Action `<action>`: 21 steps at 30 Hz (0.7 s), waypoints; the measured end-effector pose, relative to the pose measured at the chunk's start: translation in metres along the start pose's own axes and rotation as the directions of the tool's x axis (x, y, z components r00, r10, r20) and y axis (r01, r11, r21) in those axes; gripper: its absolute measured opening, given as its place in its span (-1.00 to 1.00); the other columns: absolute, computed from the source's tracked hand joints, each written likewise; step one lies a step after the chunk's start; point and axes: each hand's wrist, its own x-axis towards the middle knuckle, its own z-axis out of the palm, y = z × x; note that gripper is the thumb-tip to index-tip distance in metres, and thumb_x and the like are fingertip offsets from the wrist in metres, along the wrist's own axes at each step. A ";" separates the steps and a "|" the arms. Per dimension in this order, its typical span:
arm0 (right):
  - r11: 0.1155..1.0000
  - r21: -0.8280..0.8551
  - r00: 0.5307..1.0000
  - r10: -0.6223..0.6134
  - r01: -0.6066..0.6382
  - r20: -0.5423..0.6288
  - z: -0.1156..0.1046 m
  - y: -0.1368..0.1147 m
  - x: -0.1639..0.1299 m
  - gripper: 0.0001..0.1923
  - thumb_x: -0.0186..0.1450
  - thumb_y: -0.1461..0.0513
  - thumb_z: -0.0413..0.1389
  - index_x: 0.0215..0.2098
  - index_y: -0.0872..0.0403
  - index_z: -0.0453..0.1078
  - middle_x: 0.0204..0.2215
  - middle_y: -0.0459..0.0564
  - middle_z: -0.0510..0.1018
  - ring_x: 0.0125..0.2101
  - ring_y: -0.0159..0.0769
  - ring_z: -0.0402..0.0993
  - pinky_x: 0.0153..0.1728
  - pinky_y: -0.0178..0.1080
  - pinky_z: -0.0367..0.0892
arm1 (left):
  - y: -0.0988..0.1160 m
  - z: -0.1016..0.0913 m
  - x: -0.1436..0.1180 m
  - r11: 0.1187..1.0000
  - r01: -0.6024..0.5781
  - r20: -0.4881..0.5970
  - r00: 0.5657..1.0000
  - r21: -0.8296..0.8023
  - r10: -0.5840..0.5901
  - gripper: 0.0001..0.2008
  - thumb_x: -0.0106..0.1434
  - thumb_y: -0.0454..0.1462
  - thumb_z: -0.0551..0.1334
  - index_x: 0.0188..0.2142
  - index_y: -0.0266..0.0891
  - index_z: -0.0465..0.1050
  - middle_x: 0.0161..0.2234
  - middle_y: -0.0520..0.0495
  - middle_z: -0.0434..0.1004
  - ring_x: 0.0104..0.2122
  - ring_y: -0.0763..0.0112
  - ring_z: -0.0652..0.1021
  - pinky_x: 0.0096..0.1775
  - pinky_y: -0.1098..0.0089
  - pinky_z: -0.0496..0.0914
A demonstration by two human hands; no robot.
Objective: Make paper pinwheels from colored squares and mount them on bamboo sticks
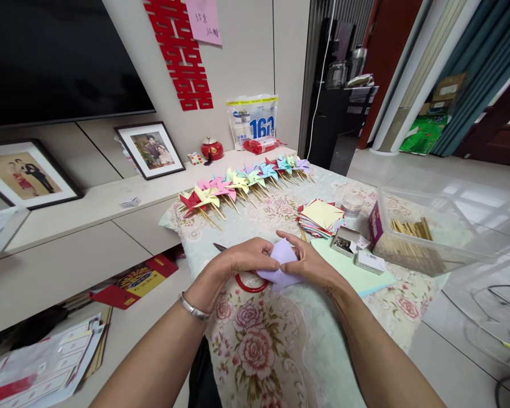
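While the scissors (247,281) are lying mostly hidden beneath both hands, the left hand (242,259) and right hand (310,262) are pinching a lilac paper square (280,266) closed-fingered, just above the floral tablecloth (280,340).

Lilac paper square (280,263), apparently part-folded, pinched between both hands above floral tablecloth.

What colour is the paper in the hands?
Light purple paper, held between both hands, seen in the head view.
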 end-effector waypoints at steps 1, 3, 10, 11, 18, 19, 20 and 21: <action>1.000 0.026 1.000 -0.003 0.003 -0.015 -0.001 0.000 0.000 0.03 -0.04 0.34 0.21 0.41 0.13 0.05 -0.39 -0.17 0.48 -0.48 -0.38 0.32 -0.50 -0.35 0.16 | 0.001 -0.002 -0.003 0.999 0.008 0.039 0.999 -0.031 -0.007 -0.81 -0.14 -0.25 0.46 -0.54 -0.26 0.51 -0.64 0.06 0.43 -0.64 0.49 0.36 -0.57 0.50 0.17; 0.997 0.079 0.998 -0.019 0.024 -0.068 -0.002 0.000 0.002 0.02 -0.03 0.33 0.23 0.40 0.12 0.06 -0.41 -0.19 0.46 -0.50 -0.38 0.32 -0.51 -0.35 0.15 | 0.003 -0.003 -0.010 0.982 -0.020 -0.011 1.000 -0.187 0.019 -0.69 -0.05 -0.11 0.47 -0.40 -0.28 0.55 -0.52 0.00 0.53 -0.56 0.47 0.45 -0.48 0.48 0.30; 0.970 0.193 0.935 -0.072 0.147 -0.347 -0.003 0.001 0.011 0.01 -0.07 0.31 0.27 0.35 0.16 0.12 -0.43 -0.16 0.54 -0.46 -0.32 0.41 -0.43 -0.32 0.25 | -0.016 0.033 -0.009 0.797 -0.263 -0.335 0.939 -0.544 0.081 -0.57 0.02 -0.03 0.46 -0.21 -0.28 0.56 -0.35 -0.09 0.63 -0.37 0.38 0.59 -0.26 0.41 0.44; 0.966 0.211 0.931 -0.067 0.151 -0.358 -0.002 0.002 0.011 0.01 -0.07 0.31 0.28 0.35 0.15 0.10 -0.43 -0.16 0.55 -0.47 -0.32 0.41 -0.43 -0.32 0.26 | -0.019 0.041 -0.004 0.786 -0.287 -0.359 0.929 -0.547 0.089 -0.61 0.00 -0.08 0.48 -0.25 -0.28 0.55 -0.39 -0.06 0.62 -0.41 0.42 0.57 -0.29 0.44 0.42; 0.966 0.204 0.928 -0.078 0.161 -0.364 0.000 0.007 0.013 -0.03 -0.04 0.30 0.28 0.34 0.14 0.13 -0.34 -0.08 0.61 -0.45 -0.31 0.46 -0.40 -0.31 0.29 | -0.034 0.070 0.018 0.745 -0.381 -0.531 0.846 -0.548 0.043 -0.61 -0.04 -0.22 0.45 -0.19 -0.31 0.56 -0.38 -0.09 0.68 -0.31 0.26 0.64 -0.20 0.36 0.47; 0.969 0.192 0.929 -0.079 0.157 -0.362 0.000 0.007 0.013 -0.04 -0.03 0.30 0.28 0.33 0.13 0.13 -0.33 -0.07 0.61 -0.44 -0.31 0.46 -0.40 -0.31 0.30 | -0.035 0.070 0.019 0.739 -0.388 -0.540 0.841 -0.551 0.039 -0.62 -0.03 -0.23 0.43 -0.19 -0.31 0.56 -0.39 -0.08 0.68 -0.32 0.27 0.64 -0.21 0.36 0.47; 0.971 0.183 0.929 -0.080 0.154 -0.360 0.001 0.007 0.013 -0.04 -0.03 0.30 0.28 0.33 0.12 0.14 -0.33 -0.07 0.61 -0.43 -0.30 0.46 -0.40 -0.31 0.30 | -0.037 0.071 0.019 0.735 -0.388 -0.543 0.839 -0.556 0.032 -0.63 -0.03 -0.24 0.43 -0.19 -0.31 0.56 -0.40 -0.06 0.68 -0.35 0.29 0.63 -0.24 0.37 0.47; 0.973 0.175 0.929 -0.081 0.152 -0.360 0.002 0.007 0.013 -0.04 -0.02 0.29 0.29 0.33 0.12 0.14 -0.33 -0.07 0.60 -0.43 -0.30 0.45 -0.40 -0.31 0.30 | -0.038 0.072 0.019 0.737 -0.381 -0.545 0.838 -0.557 0.022 -0.64 -0.03 -0.24 0.43 -0.20 -0.31 0.56 -0.42 -0.04 0.67 -0.40 0.32 0.62 -0.28 0.38 0.46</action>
